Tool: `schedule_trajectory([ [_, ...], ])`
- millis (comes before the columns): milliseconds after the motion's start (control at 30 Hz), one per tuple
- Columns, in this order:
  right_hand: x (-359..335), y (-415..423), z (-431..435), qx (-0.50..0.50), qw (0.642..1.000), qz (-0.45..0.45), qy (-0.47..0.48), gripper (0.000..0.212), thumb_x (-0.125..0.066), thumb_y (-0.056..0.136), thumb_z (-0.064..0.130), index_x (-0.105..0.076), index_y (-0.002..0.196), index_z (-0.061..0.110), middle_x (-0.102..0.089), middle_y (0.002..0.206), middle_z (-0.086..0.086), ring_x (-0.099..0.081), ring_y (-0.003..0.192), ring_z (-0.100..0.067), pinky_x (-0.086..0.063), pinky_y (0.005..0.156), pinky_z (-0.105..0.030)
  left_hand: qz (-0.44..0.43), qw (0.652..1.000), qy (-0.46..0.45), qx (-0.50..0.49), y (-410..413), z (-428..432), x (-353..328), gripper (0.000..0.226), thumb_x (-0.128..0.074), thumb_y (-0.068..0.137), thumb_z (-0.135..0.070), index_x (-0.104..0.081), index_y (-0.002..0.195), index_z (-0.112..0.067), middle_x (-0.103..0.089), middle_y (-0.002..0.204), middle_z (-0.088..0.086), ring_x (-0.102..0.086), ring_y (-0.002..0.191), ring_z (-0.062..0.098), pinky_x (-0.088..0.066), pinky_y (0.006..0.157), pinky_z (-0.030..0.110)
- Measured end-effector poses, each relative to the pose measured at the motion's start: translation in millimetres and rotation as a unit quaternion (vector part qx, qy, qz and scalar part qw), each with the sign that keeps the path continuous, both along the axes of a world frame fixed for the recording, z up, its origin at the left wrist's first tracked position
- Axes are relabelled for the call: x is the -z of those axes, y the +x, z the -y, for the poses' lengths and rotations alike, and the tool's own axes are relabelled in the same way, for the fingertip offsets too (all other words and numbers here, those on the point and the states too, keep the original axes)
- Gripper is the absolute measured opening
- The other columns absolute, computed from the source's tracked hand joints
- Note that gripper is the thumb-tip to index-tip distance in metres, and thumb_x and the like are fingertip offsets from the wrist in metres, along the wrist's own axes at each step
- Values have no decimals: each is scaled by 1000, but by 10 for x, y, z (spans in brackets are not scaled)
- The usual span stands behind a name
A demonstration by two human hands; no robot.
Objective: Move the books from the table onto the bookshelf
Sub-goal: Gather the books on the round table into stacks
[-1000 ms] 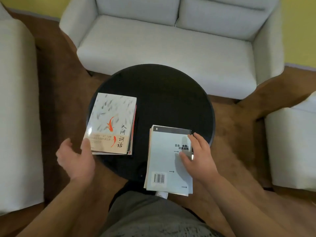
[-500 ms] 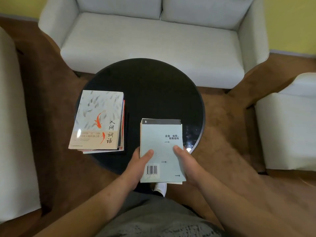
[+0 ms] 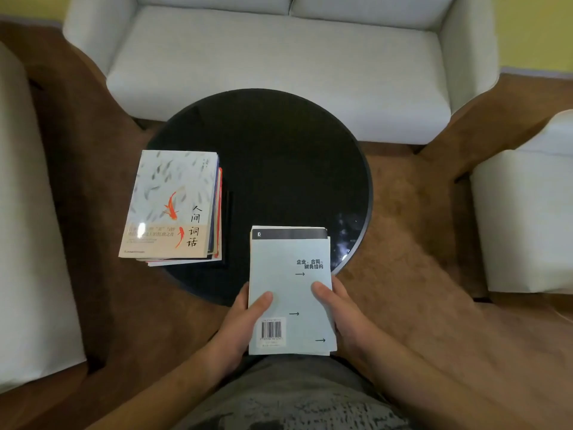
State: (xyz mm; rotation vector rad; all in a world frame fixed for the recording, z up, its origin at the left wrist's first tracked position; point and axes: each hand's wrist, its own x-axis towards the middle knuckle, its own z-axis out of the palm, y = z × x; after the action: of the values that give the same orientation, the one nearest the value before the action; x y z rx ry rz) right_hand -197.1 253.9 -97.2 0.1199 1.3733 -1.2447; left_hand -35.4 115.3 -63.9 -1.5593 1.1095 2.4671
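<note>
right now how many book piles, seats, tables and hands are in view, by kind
book piles: 2, the fish-cover stack on the table and the pale blue stack held in both hands
seats: 3, the sofa and 2 side seats
tables: 1, the round black table
hands: 2, left hand, right hand
total: 8
</note>
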Motion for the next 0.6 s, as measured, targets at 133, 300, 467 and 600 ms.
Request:
schedule_trajectory([
  [133, -9, 80, -128, -37, 999, -31, -20, 81, -84, 79, 46, -42, 147, 38, -67, 139, -4, -67, 124, -32, -52, 103, -61, 14, 999, -17, -25, 132, -103, 25, 69, -81, 78, -32, -48, 139, -24, -73, 122, 9, -74, 105, 28, -58, 90, 48],
  [300, 13, 71, -60, -29, 999, -17, -30, 79, -82, 77, 34, -44, 146, 38, -69, 136, -5, -68, 121, -35, -52, 102, -64, 20, 1000, -12, -10, 52, 14, 94, 77, -74, 71, -32, -42, 141, -30, -68, 128, 12, -71, 109, 34, -57, 93, 54],
  [467, -132, -38, -14, -35, 998, -45, -28, 65, -75, 80, 28, -51, 141, 26, -70, 132, -10, -71, 115, -36, -54, 100, -62, -3, 1000, 13, -2, 11, 48, 34, 62, -71, 78, -29, -53, 136, -31, -74, 122, 12, -71, 111, 37, -52, 99, 61],
  [600, -363, -46, -38, -60, 993, -90, -44, 77, -80, 73, 38, -49, 142, 26, -71, 130, -8, -74, 110, -32, -61, 91, -52, -30, 999, 3, -15, 49, -11, -82, 56, -71, 85, -20, -52, 138, -27, -73, 123, 14, -71, 110, 39, -55, 95, 60],
])
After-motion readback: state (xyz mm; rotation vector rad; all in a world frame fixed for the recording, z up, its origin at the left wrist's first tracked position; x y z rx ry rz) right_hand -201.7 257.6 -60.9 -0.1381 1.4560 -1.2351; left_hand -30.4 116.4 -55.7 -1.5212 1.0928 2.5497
